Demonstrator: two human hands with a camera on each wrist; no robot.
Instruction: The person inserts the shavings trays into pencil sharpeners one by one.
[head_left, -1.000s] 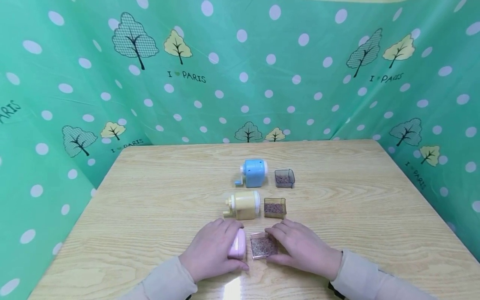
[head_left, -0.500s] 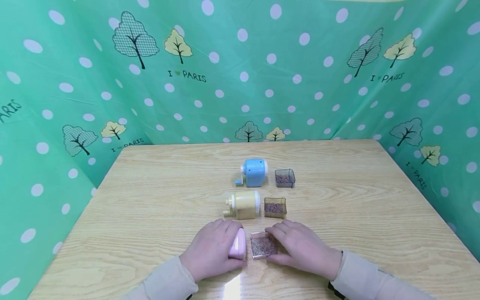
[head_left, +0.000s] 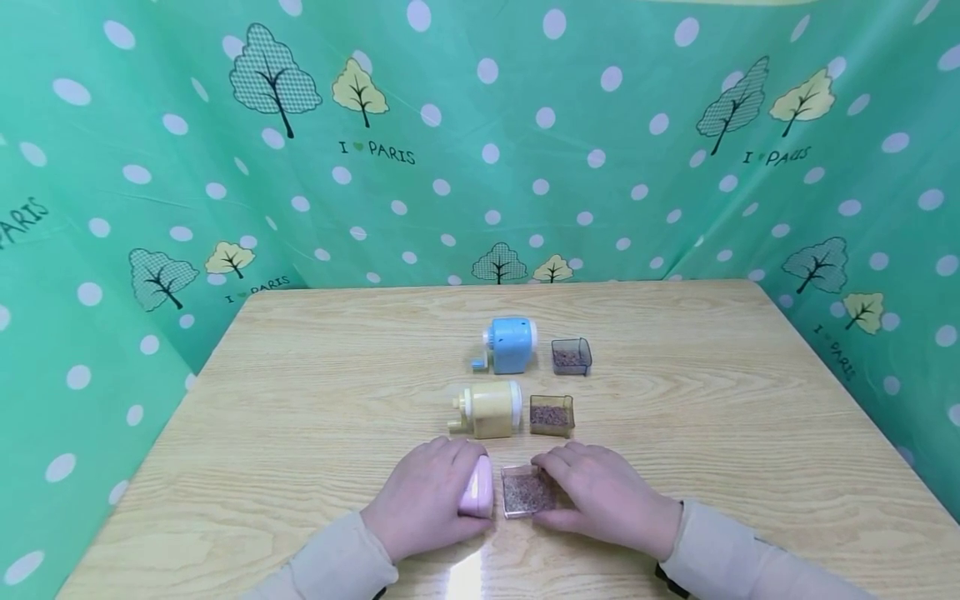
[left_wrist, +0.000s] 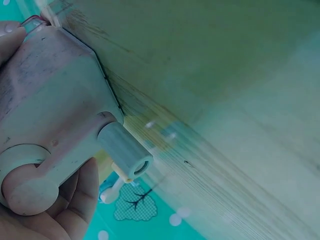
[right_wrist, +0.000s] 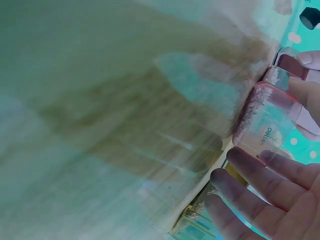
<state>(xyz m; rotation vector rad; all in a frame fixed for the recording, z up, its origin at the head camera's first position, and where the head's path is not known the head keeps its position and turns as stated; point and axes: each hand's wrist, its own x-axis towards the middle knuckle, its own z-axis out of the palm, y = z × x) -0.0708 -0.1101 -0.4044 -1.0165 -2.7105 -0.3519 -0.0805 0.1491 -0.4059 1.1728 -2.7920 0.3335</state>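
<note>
Pink sharpener: on the table in the left hand's grasp, its bare end showing between the hands, turned toward the right hand.
Left hand: gripping the sharpener, fingers curled round its body; the nearer hand to it.
Crank: on the left-hand end of the sharpener, away from the right hand.
Long axis: the crank-to-face line seems to run crosswise, from left hand toward right; the left hand covers too much to be sure of the body's longest side.
Clear tray: in the right hand, holding brown bits, just beside the sharpener's bare end and apart from it by a narrow gap.
Right hand: pinching the tray, thumb on the near side, fingers on the far side.
Yellow sharpener: just beyond the left fingertips.
Yellow tray: just beyond the right fingertips, with bits inside.
Blue sharpener: farther out, between the hands.
Blue tray: beside it, toward the right hand's side.
</note>
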